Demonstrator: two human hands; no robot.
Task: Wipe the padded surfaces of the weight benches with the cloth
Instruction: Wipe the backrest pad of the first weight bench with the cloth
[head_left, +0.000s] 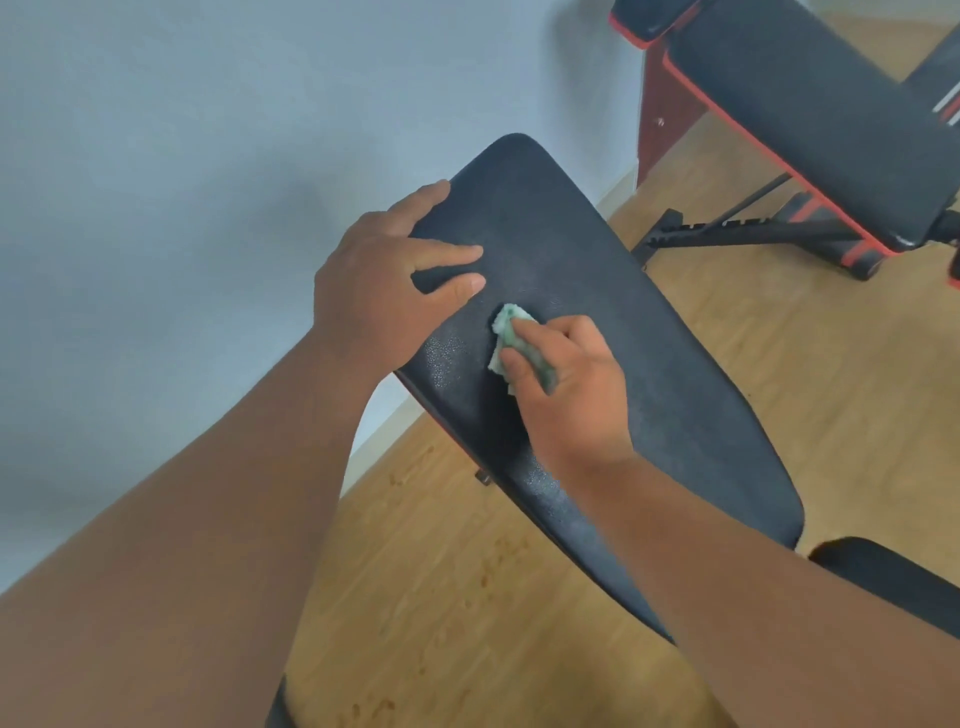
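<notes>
A black padded backrest (649, 332) of a weight bench slopes from the lower right up toward the wall. My right hand (566, 384) grips a small green and white cloth (506, 332) and presses it onto the middle of the pad. My left hand (384, 280) holds the pad's upper left edge, with the fingers spread over the top and the thumb lying on the padded face. A second black pad (893, 582), the seat, shows at the lower right.
A second weight bench (810, 114) with black pads and red trim stands at the upper right on the wooden floor (452, 597). A pale grey wall (182, 182) fills the left side, close behind the backrest.
</notes>
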